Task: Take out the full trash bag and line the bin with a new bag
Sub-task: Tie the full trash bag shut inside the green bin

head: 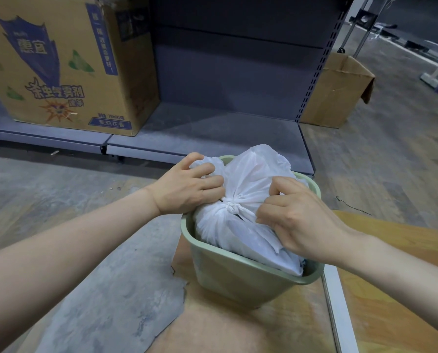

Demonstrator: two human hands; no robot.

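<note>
Both hands are gripping the bag, which is sitting in the bin: left hand at nine o'clock of the knot, right hand at three, apparently cinching it for lifting.

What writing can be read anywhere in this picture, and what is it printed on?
All of it is on the large cardboard box on the shelf:
"惠宜", on the blue banner near the top.
"杀虫气雾剂", in big yellow letters.
"速杀", just below that.
"茉莉花香", in the blue bar at the bottom.
The vertical blue strip and the small line above the bar are too blurred to read.
The white bag, the bin and the smaller box show no text.
</note>
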